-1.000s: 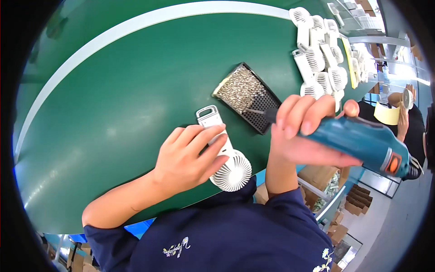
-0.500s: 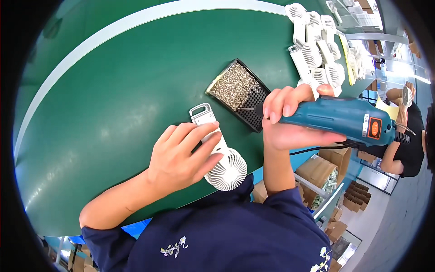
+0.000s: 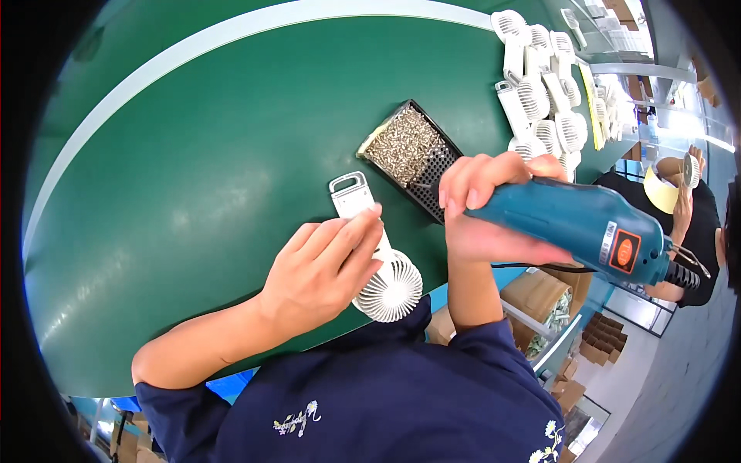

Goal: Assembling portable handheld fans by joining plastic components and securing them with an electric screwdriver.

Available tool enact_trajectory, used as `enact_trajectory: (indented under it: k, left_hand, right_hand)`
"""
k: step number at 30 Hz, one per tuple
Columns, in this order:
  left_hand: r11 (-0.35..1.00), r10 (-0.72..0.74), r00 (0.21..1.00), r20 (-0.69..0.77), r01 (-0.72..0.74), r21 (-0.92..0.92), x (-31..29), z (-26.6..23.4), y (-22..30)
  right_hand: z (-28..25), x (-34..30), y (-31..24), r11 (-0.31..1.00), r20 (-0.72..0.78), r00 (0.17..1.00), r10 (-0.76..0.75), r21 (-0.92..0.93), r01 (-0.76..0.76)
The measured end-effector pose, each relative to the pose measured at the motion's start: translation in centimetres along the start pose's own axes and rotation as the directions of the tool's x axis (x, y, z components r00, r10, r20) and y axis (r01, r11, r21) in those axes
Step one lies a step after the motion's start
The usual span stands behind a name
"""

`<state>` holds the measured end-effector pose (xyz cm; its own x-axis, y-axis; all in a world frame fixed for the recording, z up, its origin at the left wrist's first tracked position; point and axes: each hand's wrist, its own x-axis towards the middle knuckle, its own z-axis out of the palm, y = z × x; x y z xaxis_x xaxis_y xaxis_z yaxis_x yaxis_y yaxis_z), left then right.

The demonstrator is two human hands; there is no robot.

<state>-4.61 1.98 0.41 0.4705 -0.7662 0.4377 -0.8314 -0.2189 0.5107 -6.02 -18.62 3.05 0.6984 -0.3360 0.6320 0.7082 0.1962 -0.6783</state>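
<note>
A white handheld fan (image 3: 391, 287) lies on the green table, its round grille toward me and its looped handle end pointing away. My left hand (image 3: 323, 262) rests over the fan's handle, fingers closed round it and covering its middle. In my right hand (image 3: 494, 204) is a blue electric screwdriver (image 3: 567, 220), gripped near its front. Its bit end reaches the black screw tray (image 3: 426, 202), where a pile of small silvery screws (image 3: 405, 147) fills the far part and bare holes show in the near part.
Several white fans (image 3: 540, 92) are heaped at the table's far right. Another person (image 3: 695, 231) at the right holds a fan. Cardboard boxes (image 3: 536, 297) stand below the table edge at the right. A dark cord (image 3: 532, 266) runs behind the screwdriver.
The screwdriver's rear end has swung down and its front has tilted over the tray. My left hand and the fan have shifted slightly in view.
</note>
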Motion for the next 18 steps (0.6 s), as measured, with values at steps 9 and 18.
enact_trajectory:
  k: [9, 18]
  left_hand:
    - [0.993, 0.005, 1.0, -0.005, -0.005, -0.116, 0.1, -0.1, -0.3]
    - [0.998, 0.017, 0.994, -0.11, -0.024, -0.065, -0.4, 0.6, -0.5]
  right_hand:
    - [4.0, 2.2, -3.4, 0.984, 0.04, 0.992, 0.121, 0.129, -0.125]
    - [5.2, 0.2, 0.8, 0.939, 0.097, 0.978, 0.185, 0.275, -0.205]
